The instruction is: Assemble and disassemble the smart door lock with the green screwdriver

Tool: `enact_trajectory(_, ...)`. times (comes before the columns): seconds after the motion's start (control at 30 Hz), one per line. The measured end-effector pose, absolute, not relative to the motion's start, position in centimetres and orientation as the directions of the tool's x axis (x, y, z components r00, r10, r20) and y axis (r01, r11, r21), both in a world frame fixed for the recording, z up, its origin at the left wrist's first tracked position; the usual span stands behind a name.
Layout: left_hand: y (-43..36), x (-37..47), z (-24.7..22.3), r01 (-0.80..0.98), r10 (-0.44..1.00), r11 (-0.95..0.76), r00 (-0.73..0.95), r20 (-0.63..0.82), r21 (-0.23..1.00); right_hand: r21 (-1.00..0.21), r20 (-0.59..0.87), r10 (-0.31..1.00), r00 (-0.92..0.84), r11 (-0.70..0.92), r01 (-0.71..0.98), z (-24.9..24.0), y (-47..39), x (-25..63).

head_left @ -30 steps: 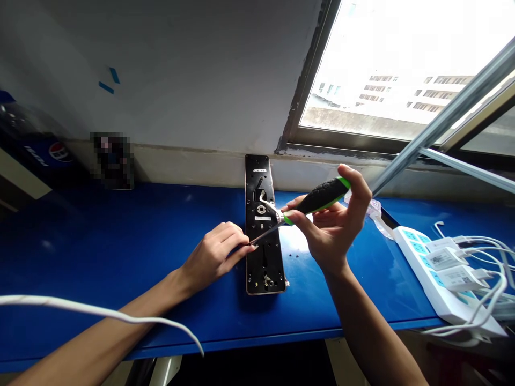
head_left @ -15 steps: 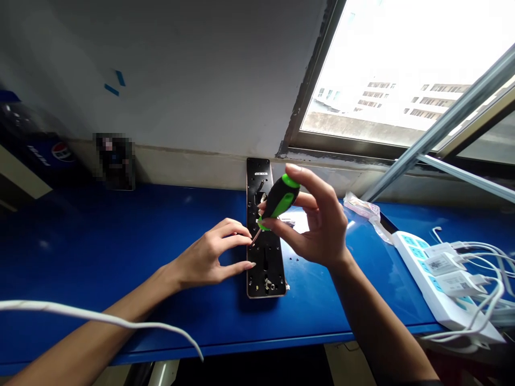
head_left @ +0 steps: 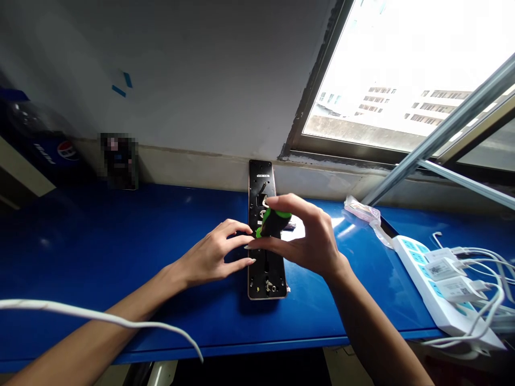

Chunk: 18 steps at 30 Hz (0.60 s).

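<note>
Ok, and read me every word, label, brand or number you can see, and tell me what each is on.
"PEPSI", slanted and soft, on the blue wrapper of the bottle, beside a round logo.
Too small or blurred to read: the white label at the far end of the black plate.
Also unreadable: the print on the white chargers.

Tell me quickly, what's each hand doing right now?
Left hand: open, at the left edge of the long black rectangular panel.
Right hand: closed, holding a black-and-green tool handle.
</note>
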State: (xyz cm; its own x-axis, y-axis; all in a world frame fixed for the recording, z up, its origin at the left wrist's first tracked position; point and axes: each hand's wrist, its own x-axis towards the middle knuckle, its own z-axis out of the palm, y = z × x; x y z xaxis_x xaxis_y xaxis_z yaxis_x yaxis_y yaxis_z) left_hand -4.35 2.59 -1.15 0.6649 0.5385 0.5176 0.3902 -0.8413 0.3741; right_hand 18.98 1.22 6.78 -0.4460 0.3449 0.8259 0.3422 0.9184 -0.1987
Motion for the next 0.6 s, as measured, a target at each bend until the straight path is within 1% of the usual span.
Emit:
enact_trajectory(0.1, 2.51, -4.23, -1.50, 0.422, 0.582, -0.812, 0.644, 0.497, 0.404, -0.400, 0.773, 0.458, -0.438, 0.889, 0.223, 6.79, 1.03, 19.28)
enact_trajectory(0.13, 2.48, -4.20, -1.59, 0.430, 0.594, -0.802, 0.640, 0.487, 0.413, -0.449, 0.769, 0.478, -0.425, 0.877, 0.173, 6.79, 1.04, 19.35)
enact_trajectory(0.17, 2.45, -4.17, -1.65, 0.438, 0.606, -0.793, 0.638, 0.476, 0.422, -0.471, 0.780, 0.484, -0.398, 0.871, 0.136, 6.79, 1.11, 19.41)
enact_trajectory(0.2, 2.42, -4.14, -1.68, 0.444, 0.614, -0.787, 0.636, 0.468, 0.429, -0.464, 0.802, 0.476, -0.361, 0.877, 0.123, 6.80, 1.22, 19.46)
enact_trajectory(0.27, 2.38, -4.10, -1.67, 0.448, 0.622, -0.780, 0.632, 0.463, 0.437, -0.399, 0.854, 0.428, -0.295, 0.904, 0.156, 6.87, 1.51, 19.58)
enact_trajectory(0.33, 2.39, -4.06, -1.62, 0.441, 0.624, -0.778, 0.630, 0.463, 0.447, -0.338, 0.880, 0.388, -0.272, 0.917, 0.213, 7.03, 1.67, 19.68)
enact_trajectory(0.37, 2.40, -4.05, -1.62, 0.435, 0.623, -0.778, 0.630, 0.464, 0.454, -0.335, 0.875, 0.391, -0.284, 0.915, 0.226, 7.13, 1.68, 19.72)
enact_trajectory(0.4, 2.42, -4.04, -1.62, 0.428, 0.622, -0.777, 0.629, 0.466, 0.460, -0.352, 0.861, 0.406, -0.307, 0.911, 0.216, 7.22, 1.62, 19.73)
enact_trajectory(0.47, 2.46, -4.02, -1.67, 0.422, 0.624, -0.775, 0.629, 0.463, 0.471, -0.432, 0.815, 0.453, -0.361, 0.891, 0.142, 7.37, 1.44, 19.73)
enact_trajectory(0.53, 2.48, -4.00, -1.70, 0.424, 0.628, -0.771, 0.632, 0.454, 0.476, -0.494, 0.793, 0.484, -0.371, 0.866, 0.074, 7.41, 1.31, 19.73)
enact_trajectory(0.6, 2.49, -3.98, -1.70, 0.432, 0.635, -0.764, 0.633, 0.443, 0.479, -0.471, 0.824, 0.475, -0.308, 0.877, 0.092, 7.38, 1.29, 19.80)
